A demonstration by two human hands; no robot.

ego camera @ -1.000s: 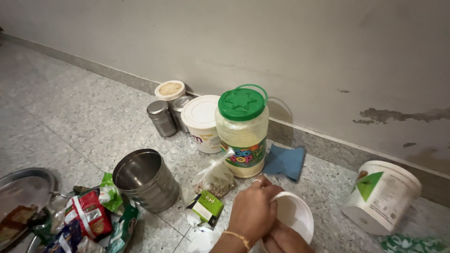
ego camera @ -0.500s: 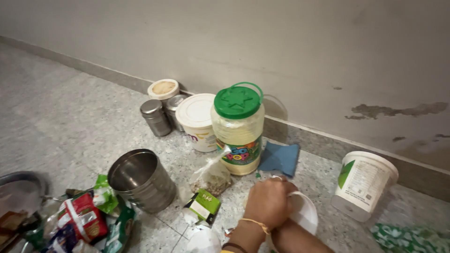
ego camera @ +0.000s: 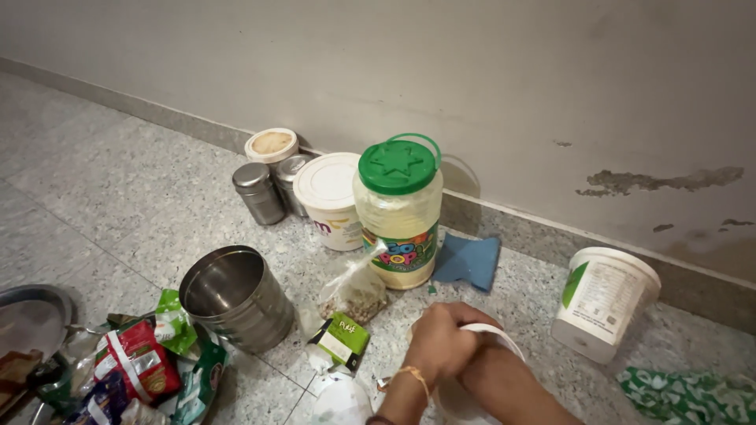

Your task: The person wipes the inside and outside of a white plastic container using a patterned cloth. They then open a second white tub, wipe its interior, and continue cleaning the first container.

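Speckled grey stone floor [ego camera: 118, 197] meets a pale wall [ego camera: 472, 71] with a dark skirting strip. From the left: a steel plate [ego camera: 27, 315] at the frame edge; a heap of red and green snack packets [ego camera: 142, 366]; an open steel canister [ego camera: 235, 297], upright. Against the wall stand a small lidded steel tin [ego camera: 258, 193], a jar with a tan lid [ego camera: 272, 145] and a white tub with a flat lid [ego camera: 329, 201]. Beside the tub stands a tall clear plastic jar with a green star lid [ego camera: 398, 208], upright, its long axis vertical. A knotted clear bag of seeds [ego camera: 356, 293] and a small green box [ego camera: 340, 338] lie before the jar; a blue cloth [ego camera: 468, 261] lies to its right.

At bottom centre, the left hand [ego camera: 441, 338], wearing a thin bangle and a ring, curls its fingers [ego camera: 461, 315] pressed together over the near rim of a white bowl-shaped container [ego camera: 492, 342], gripping it; the bowl sits on the floor under the palm, its mouth tilted toward the right. The right forearm crosses beneath the left wrist, reaching into the bowl; the right hand is hidden behind the left, so its fingers cannot be told.

Farther right, a white bucket with a green label [ego camera: 602, 303] leans leftward, and a green patterned wrapper [ego camera: 693, 393] lies at the corner.
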